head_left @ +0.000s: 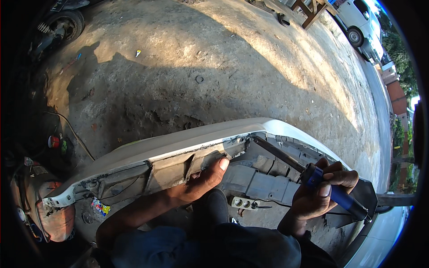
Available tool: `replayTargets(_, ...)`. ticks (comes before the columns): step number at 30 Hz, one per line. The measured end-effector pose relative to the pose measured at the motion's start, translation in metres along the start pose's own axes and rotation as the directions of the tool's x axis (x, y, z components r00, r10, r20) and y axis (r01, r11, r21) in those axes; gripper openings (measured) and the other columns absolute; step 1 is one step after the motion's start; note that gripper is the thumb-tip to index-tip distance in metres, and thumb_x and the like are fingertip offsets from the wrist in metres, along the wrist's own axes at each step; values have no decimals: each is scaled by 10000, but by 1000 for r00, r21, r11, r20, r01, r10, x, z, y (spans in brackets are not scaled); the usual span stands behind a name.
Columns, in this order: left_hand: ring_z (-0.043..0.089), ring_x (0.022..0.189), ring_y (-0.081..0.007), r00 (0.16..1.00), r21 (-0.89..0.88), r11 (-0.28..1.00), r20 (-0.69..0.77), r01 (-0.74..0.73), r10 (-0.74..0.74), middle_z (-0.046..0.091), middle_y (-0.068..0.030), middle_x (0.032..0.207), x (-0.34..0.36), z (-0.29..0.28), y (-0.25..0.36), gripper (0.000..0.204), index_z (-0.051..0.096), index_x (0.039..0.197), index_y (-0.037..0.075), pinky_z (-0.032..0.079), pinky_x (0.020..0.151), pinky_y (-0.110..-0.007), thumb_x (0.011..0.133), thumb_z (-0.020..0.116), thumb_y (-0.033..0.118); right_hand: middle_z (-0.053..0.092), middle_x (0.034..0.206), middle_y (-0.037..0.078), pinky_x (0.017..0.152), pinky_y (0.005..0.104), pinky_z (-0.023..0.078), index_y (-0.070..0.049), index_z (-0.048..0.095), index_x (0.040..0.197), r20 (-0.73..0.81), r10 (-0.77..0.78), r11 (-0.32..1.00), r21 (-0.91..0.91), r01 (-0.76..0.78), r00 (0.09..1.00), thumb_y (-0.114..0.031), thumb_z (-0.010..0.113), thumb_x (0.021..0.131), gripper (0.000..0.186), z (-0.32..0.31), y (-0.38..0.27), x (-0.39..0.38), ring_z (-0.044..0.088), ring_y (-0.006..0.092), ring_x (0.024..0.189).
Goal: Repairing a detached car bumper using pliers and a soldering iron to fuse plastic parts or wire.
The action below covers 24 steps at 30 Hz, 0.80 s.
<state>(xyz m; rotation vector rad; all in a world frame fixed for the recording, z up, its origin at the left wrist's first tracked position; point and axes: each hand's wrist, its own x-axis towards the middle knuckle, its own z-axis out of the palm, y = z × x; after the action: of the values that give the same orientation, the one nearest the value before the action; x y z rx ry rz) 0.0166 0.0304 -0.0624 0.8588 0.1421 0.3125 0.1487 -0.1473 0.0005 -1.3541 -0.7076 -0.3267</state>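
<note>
1. Nearest, two knees in dark blue fabric [161, 243] filled the lower edge, with the work just beyond them.
2. The right hand [308, 201] had its grip closed round a blue-and-black, rod-shaped hand tool [344, 200]. The handle's butt stuck out past the hand to the right and downward.
3. From that grip a long, straight, dark metal shaft [279, 154] ran up and leftward. Its far end met the bend of the bumper; whether it touched could not be told.
4. The left hand [201, 181] lay left of the shaft's far end, near it but apart. Its thumb rested along the bumper's inner edge; the other fingers were mostly hidden, so how tight this grip was could not be told.
5. The white, curved car bumper [192, 135] stretched across in front of both hands, its ribbed grey inner side [169, 173] facing the person.
6. On the floor between the hands lay a white, oblong power strip [245, 203] with a black plug in it. A small, bright-coloured packet [100, 207] lay to the left, near a rounded, dull-orange object [60, 223].
7. Beyond the bumper, a thin black ring [199, 79] lay on the bare, brown-grey ground [170, 94].
8. Farthest off stood a brown wooden bench [308, 10] and a white van [357, 20].
</note>
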Motion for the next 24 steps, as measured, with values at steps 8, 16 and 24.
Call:
replayTargets(8,602,1141,-195,608,771,-503,627,-391,488,613,-68,1266,1,-14,2,338,580,1294,120,509,961,-350,957,594,152,438,663,9,581,281,467,-80,415,898,-46,-36,999,-37,34,998,-332,781,805,454,6,4,4,427,100,538)
replayTargets(16,686,980,-236,660,820,-213,558,-532,502,679,-86,1135,15,-12,1,304,665,1182,169,571,831,-362,890,706,96,443,683,9,586,279,471,-79,413,903,-59,-33,997,-66,29,998,-306,777,813,438,0,11,1,441,96,561)
replayTargets(24,686,981,-226,742,871,-129,474,-474,474,682,-90,1130,-3,-8,8,283,663,1183,162,572,833,-355,905,696,118,449,708,13,627,277,487,-72,412,911,-36,-19,1000,-12,19,999,-319,781,820,453,5,7,3,443,95,604)
